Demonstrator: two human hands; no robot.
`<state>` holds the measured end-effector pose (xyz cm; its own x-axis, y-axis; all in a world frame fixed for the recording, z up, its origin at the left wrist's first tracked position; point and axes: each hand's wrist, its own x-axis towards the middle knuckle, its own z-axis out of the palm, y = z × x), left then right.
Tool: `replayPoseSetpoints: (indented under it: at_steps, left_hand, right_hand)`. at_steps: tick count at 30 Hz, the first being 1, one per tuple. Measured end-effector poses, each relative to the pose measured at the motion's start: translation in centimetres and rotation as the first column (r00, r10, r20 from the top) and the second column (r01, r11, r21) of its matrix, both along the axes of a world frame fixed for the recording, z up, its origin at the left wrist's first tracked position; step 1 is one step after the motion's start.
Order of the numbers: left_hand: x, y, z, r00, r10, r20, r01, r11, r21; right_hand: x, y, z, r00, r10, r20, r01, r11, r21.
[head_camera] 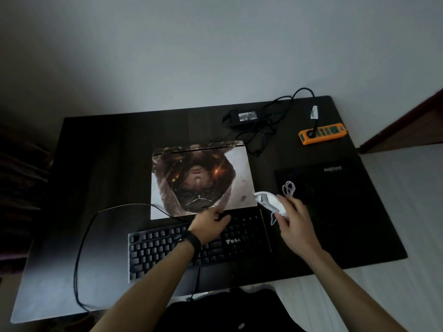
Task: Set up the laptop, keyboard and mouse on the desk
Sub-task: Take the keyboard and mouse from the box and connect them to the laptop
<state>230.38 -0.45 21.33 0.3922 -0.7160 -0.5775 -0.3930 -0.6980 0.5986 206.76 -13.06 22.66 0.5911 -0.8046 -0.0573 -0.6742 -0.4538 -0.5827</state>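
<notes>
A closed laptop [200, 178] with a picture skin on its lid lies flat at the middle of the dark desk [100, 149]. Just in front of it sits a black keyboard [167, 250]. My left hand [211, 222] reaches over the keyboard's back edge, and its fingers touch the laptop's front edge. My right hand [293, 219] holds a white mouse [269, 202] above the gap between the keyboard and the black mouse pad [340, 200]. The mouse's white coiled cable [288, 189] hangs by my fingers over the pad's left edge.
A black power adapter [244, 117] with tangled cable lies behind the laptop. An orange power strip [322, 133] sits at the back right. The keyboard's black cable [82, 248] loops over the desk's left side. A wall runs behind the desk.
</notes>
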Motion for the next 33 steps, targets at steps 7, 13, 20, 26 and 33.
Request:
replayPoseSetpoints:
  at_steps: [7, 13, 20, 26, 33]
  left_hand:
    - [-7.8, -7.8, 3.0, 0.461, 0.394, -0.795, -0.329, 0.908, 0.259]
    - [-12.1, -11.4, 2.7, 0.246, 0.451, -0.858, -0.521, 0.808, 0.275]
    - [-13.8, -15.5, 4.4, 0.225, 0.444, -0.868, -0.655, 0.728, 0.202]
    - [-14.6, -17.2, 3.5, 0.240, 0.389, -0.889, -0.656, 0.740, 0.147]
    - [-14.8, -16.7, 2.7, 0.268, 0.357, -0.895, -0.599, 0.789, 0.136]
  right_hand:
    - [-3.2, -0.8, 0.7, 0.970, 0.196, 0.145, -0.209, 0.975, 0.077]
    - [-7.6, -7.0, 1.5, 0.965, -0.065, 0.252, -0.027, 0.937, 0.347]
    - [-11.7, -17.3, 2.7, 0.969, -0.246, 0.012, 0.233, 0.932, 0.278]
    - [-13.5, -18.3, -0.8, 0.888, -0.058, -0.457, 0.251, 0.892, 0.375]
    - [-13.0, -13.7, -5.4, 0.786, 0.064, -0.615, 0.208, 0.909, 0.360]
